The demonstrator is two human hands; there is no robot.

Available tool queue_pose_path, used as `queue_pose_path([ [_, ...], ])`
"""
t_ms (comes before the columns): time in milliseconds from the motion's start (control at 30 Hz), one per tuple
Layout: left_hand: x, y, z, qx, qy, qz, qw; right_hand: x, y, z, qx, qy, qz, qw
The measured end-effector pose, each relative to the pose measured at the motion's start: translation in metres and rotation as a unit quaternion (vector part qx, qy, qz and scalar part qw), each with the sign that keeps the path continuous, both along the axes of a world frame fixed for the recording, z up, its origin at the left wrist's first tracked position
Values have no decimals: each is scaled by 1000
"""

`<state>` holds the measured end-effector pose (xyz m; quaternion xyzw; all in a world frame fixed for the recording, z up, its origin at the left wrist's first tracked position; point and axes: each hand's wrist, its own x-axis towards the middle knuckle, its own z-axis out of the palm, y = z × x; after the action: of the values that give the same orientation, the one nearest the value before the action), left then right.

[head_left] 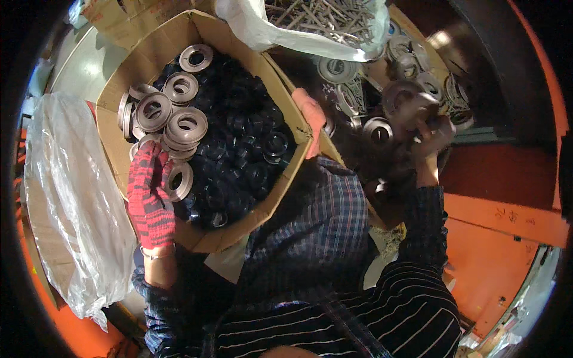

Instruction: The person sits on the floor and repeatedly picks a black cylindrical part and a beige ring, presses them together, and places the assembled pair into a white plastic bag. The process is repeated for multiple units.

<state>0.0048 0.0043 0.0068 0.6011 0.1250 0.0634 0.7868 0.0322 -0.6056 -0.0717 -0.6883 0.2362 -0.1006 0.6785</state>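
Observation:
My left hand (150, 200), in a red and black striped glove, reaches over the near left side of a cardboard box (286, 188). Its fingers stretch out against a pile of brown-grey metal rings (187, 125), beside one loose metal ring (179, 181). Below the rings, many glossy black round parts (239, 134) fill the box. On the right, my right hand (428, 132) is blurred by motion above a second container. Its fingers are closed around a metal ring (441, 138); another blurred ring (403, 100) is close to the fingertips.
A white bag (262, 39) of thin metal pins hangs over the far edge. Several loose rings (337, 68) lie in the right container. A pink cloth (310, 119) drapes over the wall between the boxes. Clear plastic sheeting (77, 203) stands left; an orange metal surface (495, 250) is at right.

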Motion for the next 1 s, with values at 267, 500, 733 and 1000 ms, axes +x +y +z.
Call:
queue_pose_path([
  [267, -1, 5, -7, 128, -62, -35, 989, -49, 107, 76, 158, 17, -27, 987],
  [500, -1, 13, -6, 114, -49, 187, 974, 23, 210, 68, 3, -124, 242, 962],
  [733, -9, 21, -3, 568, -193, 100, 794, 92, 109, -82, -424, 174, 163, 874],
  [1000, -4, 15, 2, 540, -179, 31, 822, 119, 119, -137, -640, 183, 192, 721],
])
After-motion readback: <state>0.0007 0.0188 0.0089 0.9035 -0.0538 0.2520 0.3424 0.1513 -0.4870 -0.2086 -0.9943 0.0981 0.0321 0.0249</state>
